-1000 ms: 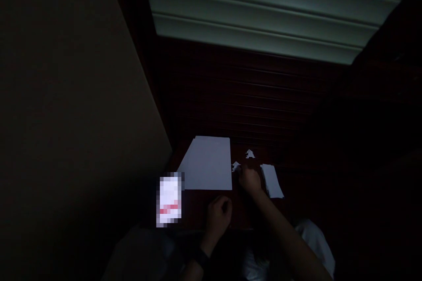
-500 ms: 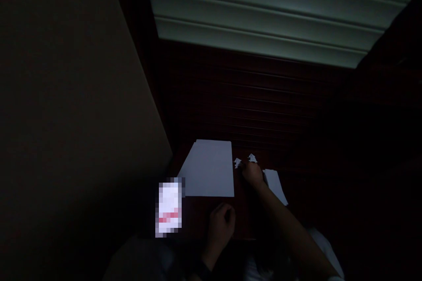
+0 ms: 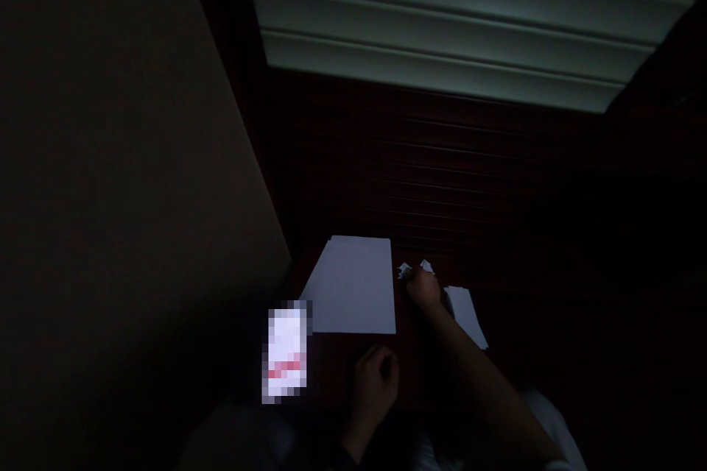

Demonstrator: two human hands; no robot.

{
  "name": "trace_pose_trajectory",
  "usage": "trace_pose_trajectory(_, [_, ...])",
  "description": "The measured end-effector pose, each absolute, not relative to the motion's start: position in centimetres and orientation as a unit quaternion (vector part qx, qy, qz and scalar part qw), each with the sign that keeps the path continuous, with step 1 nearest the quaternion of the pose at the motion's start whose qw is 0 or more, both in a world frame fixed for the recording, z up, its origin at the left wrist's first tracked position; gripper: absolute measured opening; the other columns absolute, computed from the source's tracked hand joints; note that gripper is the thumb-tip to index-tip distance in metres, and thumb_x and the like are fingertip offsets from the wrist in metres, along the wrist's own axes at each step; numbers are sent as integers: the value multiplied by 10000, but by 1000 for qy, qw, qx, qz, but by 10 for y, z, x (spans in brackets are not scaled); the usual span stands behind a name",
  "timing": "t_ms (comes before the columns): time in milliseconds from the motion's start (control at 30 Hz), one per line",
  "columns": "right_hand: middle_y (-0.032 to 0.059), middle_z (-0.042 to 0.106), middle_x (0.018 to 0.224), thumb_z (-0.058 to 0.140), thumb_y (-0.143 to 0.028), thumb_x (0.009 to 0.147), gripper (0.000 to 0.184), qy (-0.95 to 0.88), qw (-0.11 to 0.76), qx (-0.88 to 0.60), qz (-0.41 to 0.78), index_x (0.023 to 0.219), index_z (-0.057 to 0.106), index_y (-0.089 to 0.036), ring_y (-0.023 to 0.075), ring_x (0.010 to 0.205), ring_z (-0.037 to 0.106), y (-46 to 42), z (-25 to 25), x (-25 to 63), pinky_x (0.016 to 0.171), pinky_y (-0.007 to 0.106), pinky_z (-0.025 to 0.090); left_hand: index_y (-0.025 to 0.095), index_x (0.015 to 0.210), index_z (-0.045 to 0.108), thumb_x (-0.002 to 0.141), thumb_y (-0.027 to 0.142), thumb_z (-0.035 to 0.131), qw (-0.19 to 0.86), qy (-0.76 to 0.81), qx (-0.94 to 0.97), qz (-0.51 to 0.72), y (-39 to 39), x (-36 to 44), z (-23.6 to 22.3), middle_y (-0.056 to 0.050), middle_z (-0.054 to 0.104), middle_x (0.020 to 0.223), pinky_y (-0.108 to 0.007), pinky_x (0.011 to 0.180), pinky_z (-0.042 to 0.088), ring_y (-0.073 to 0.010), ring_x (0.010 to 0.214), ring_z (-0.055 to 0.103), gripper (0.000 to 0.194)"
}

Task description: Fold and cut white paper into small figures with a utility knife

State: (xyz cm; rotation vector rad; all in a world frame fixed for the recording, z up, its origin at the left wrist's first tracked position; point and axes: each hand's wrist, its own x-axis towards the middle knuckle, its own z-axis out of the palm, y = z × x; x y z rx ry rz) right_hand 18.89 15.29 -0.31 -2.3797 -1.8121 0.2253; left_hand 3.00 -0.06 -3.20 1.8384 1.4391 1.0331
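In the dim head view, my right hand (image 3: 425,289) reaches out over the dark red table (image 3: 331,360). Its fingers are closed at a small folded white paper piece (image 3: 404,269), though the fingertips are partly hidden in shadow. A second folded paper piece (image 3: 426,266) stands just beyond the knuckles. My left hand (image 3: 378,381) rests near the table's front edge, curled in a loose fist with a dark gap by the thumb and nothing visible inside. A large stack of white paper sheets (image 3: 353,287) lies beyond it.
A narrower stack of white paper (image 3: 467,313) lies right of my right forearm. A bright, pixelated upright rectangle (image 3: 286,346) is at the table's left front. A pale wall (image 3: 138,125) rises at left, with dark slats (image 3: 420,162) and light blinds (image 3: 442,22) behind.
The folded paper piece at my right fingertips has turned and shifted slightly right. My left hand stays curled in place. The whole view has shifted a little.
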Motion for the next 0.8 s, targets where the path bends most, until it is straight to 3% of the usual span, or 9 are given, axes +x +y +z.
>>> trace_pose_trajectory(267, [130, 666, 927, 352, -367, 918, 353, -607, 90, -787, 63, 1124, 550, -160, 227, 890, 624, 132, 6, 192, 717, 272, 411, 197, 716, 595, 797, 148, 437, 294, 537, 689, 388, -1, 30, -30, -31, 598, 710, -252, 640, 420, -161, 674, 563, 185])
trace_pose_trajectory(467, [97, 677, 786, 314, -421, 922, 386, -649, 226, -724, 65, 946, 602, -166, 197, 719, 639, 47, -2, 191, 624, 236, 410, 197, 729, 612, 796, 173, 460, 293, 529, 689, 400, 1, 29, -30, -31, 620, 730, -248, 637, 430, -160, 679, 578, 168])
trace_pose_trajectory(667, [49, 652, 690, 362, -385, 909, 315, -672, 340, -630, 189, 798, 585, -191, 159, 620, 619, -33, -30, 158, 586, 215, 408, 180, 759, 615, 848, 274, 433, 296, 546, 675, 399, 8, 27, -34, -32, 649, 746, -241, 636, 453, -155, 690, 606, 223])
trace_pose_trajectory(800, [29, 629, 661, 401, -376, 899, 280, -631, 397, -628, 223, 767, 558, -186, 141, 573, 591, -38, -39, 152, 554, 206, 385, 179, 820, 615, 874, 270, 393, 194, 567, 709, 372, 24, 15, -17, -52, 648, 836, -261, 729, 443, -166, 778, 601, 247])
